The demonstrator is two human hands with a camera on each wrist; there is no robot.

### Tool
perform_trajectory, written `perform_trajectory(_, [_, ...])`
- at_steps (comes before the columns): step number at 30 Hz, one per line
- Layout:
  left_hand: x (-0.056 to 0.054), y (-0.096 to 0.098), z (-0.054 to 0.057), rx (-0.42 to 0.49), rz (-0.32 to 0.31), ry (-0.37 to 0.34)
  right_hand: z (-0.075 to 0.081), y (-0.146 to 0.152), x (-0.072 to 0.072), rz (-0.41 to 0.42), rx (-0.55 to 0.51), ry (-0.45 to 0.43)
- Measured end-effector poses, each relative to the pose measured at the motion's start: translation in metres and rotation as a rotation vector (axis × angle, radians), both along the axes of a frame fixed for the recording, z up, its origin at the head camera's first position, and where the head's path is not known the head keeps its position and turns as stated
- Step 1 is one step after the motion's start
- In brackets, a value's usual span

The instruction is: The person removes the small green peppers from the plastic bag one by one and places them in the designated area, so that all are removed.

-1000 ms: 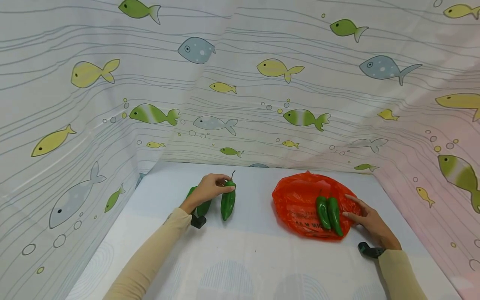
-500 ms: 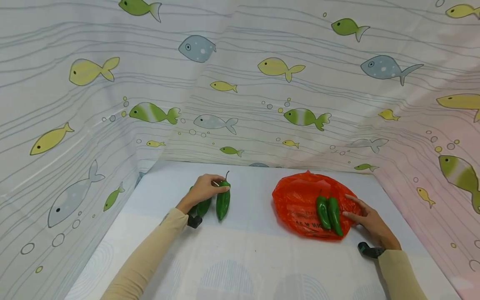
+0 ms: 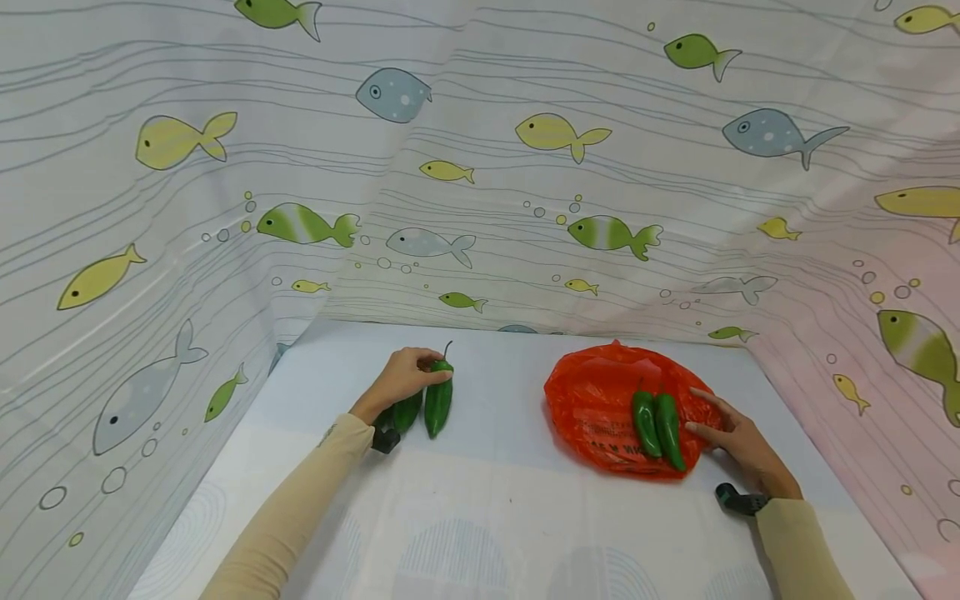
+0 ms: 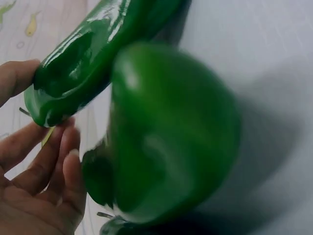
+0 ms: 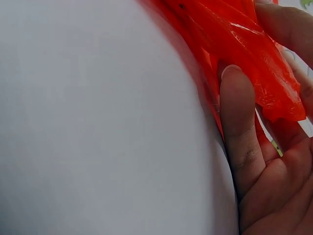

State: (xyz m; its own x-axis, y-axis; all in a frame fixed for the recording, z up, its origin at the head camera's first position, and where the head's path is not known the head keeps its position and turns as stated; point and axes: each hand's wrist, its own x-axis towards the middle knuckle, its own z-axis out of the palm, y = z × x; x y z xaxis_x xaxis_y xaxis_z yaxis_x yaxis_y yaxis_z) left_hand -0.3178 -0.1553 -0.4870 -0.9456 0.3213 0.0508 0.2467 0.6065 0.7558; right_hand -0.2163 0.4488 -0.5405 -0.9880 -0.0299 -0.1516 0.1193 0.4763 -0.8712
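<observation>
On the left of the table, my left hand (image 3: 401, 377) pinches a long green chili pepper (image 3: 437, 412) near its stem end, with the thin stem pointing up. Another green pepper (image 3: 407, 411) lies close beside it, partly under the hand. Thumb and fingers meet the held pepper's end in the left wrist view, where a blurred pepper (image 4: 176, 132) fills the foreground. To the right, my right hand (image 3: 738, 442) rests at the edge of a red plastic bag (image 3: 592, 400), thumb and fingers spread. Two green peppers (image 3: 647, 425) lie side by side on the bag.
The white table (image 3: 487, 517) has a faint pattern at its front. Fish-printed sheets (image 3: 495, 200) rise as walls at the back and both sides. Part of another dark green pepper (image 4: 127, 227) shows at the bottom of the left wrist view.
My left hand has moved slightly left with the pepper, bringing it closer to the peppers beside it. The right hand and the bag have stayed in place.
</observation>
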Motion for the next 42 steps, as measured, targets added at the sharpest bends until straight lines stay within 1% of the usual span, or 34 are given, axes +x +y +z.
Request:
perform_trajectory(7, [-0.0061, -0.0014, -0.0062, -0.060, -0.001, 0.059, -0.0003, 0.0003, -0.0003, 0.003, -0.009, 0.002])
perform_trajectory(14, [-0.0054, -0.0014, -0.0071, -0.080, -0.004, 0.075, -0.0006, -0.0003, 0.0002, 0.009, -0.006, 0.016])
perform_trajectory(21, [-0.0030, -0.0028, -0.0084, -0.132, 0.056, 0.085, -0.0009, -0.0003, 0.0001, 0.006, -0.012, 0.016])
perform_trajectory(23, [-0.0030, -0.0034, -0.0090, -0.143, 0.064, 0.085, -0.0005, -0.0005, 0.0000, 0.006, -0.008, 0.014])
perform_trajectory(32, [-0.0014, -0.0032, -0.0096, -0.147, 0.068, 0.057, 0.0006, -0.0013, 0.0003, -0.001, 0.001, 0.006])
perform_trajectory(37, [-0.0026, -0.0030, -0.0081, -0.146, 0.058, 0.088, 0.0001, -0.0011, 0.0012, 0.009, -0.003, 0.018])
perform_trajectory(42, [-0.0055, 0.0013, -0.0021, -0.125, 0.038, 0.122, -0.0010, -0.0007, 0.0004, 0.005, -0.008, 0.019])
